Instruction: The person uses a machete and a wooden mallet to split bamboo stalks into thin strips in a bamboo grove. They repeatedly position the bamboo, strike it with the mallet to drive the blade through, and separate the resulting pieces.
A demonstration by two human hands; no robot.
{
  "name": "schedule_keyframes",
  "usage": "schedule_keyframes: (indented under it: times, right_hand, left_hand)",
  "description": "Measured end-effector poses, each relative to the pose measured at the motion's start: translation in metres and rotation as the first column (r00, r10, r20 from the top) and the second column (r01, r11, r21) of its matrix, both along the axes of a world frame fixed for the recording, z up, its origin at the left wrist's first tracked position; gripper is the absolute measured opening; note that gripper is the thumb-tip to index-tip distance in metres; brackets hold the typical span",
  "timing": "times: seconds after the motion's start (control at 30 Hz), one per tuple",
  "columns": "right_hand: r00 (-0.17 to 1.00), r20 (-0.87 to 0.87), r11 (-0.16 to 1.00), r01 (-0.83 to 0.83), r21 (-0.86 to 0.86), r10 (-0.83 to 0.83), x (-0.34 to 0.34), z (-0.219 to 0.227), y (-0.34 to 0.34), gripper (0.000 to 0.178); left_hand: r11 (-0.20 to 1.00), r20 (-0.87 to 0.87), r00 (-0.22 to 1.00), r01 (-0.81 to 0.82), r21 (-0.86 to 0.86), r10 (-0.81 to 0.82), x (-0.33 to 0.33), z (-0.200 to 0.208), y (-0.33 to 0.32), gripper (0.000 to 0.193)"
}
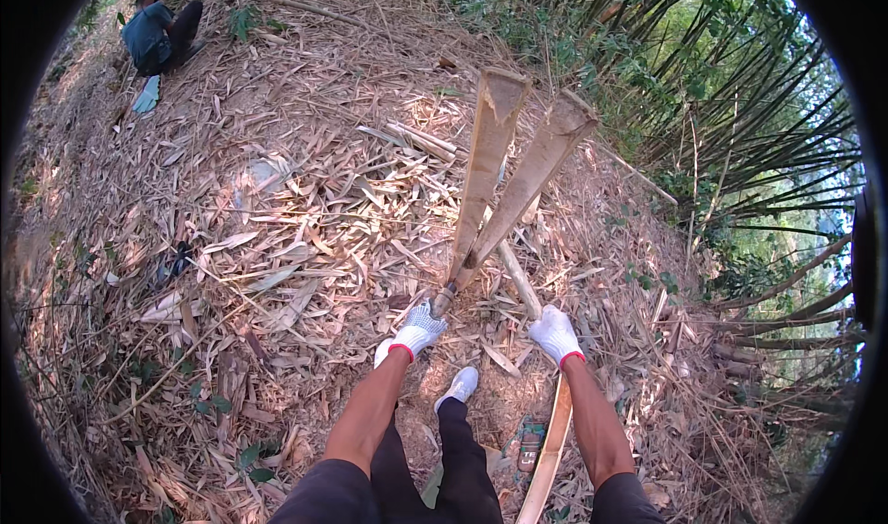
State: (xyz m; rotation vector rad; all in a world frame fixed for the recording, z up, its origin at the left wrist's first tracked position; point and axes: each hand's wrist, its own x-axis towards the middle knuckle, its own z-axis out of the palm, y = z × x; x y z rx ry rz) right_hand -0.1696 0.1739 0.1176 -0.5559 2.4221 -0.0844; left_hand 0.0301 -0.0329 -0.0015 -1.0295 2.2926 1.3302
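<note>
Ground (277, 209) all around me is thick with dry bamboo leaves and husks, and far off at the upper left a person in a dark teal top (153, 34) sits on the slope, well apart from me. Coming across now: my left hand (418, 330), in a white knit glove with a red cuff, is wrapped tight around the handle of a blade (444, 297) that is wedged into the bottom of the split. Rising from that blade, the bamboo pole (486, 168) stands in front of me, split lengthwise into two pale halves that spread apart toward their tops, the left half near upright, the right half (536, 177) leaning away to the right. Below, my light shoe (460, 385) is planted on the litter between my arms. Over to my right hand (555, 332), same glove, fingers curled shut over a thinner bamboo stick (518, 279) that lies slanted just behind the pole's base. A curved bamboo strip (548, 455) runs down beside my right forearm. Further right, green bamboo stalks (740, 108) crowd the edge.
</note>
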Motion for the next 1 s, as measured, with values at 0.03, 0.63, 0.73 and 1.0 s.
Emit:
schedule_keyframes:
  times: [0.03,0.63,0.73,1.0]
  right_hand:
    - [0.997,0.001,0.997,0.071,-0.041,-0.071,0.000,-0.002,0.009,0.034]
    - [0.875,-0.024,0.875,0.484,0.015,-0.483,0.106,-0.016,0.106,0.036]
    - [0.851,0.007,0.842,0.519,0.144,-0.526,0.164,-0.022,0.162,0.035]
    - [0.759,0.216,0.748,0.472,0.467,-0.614,0.314,-0.058,0.264,0.048]
  left_hand:
    - [0.995,0.097,0.995,-0.016,0.102,0.006,-0.010,0.032,0.005,0.055]
    - [0.993,0.151,0.983,0.109,-0.048,-0.101,0.012,0.019,0.042,0.054]
    - [0.991,0.107,0.986,0.130,-0.027,-0.126,0.016,-0.005,0.043,0.049]
    - [0.999,0.152,0.988,0.029,-0.043,-0.022,-0.006,0.014,0.061,0.050]
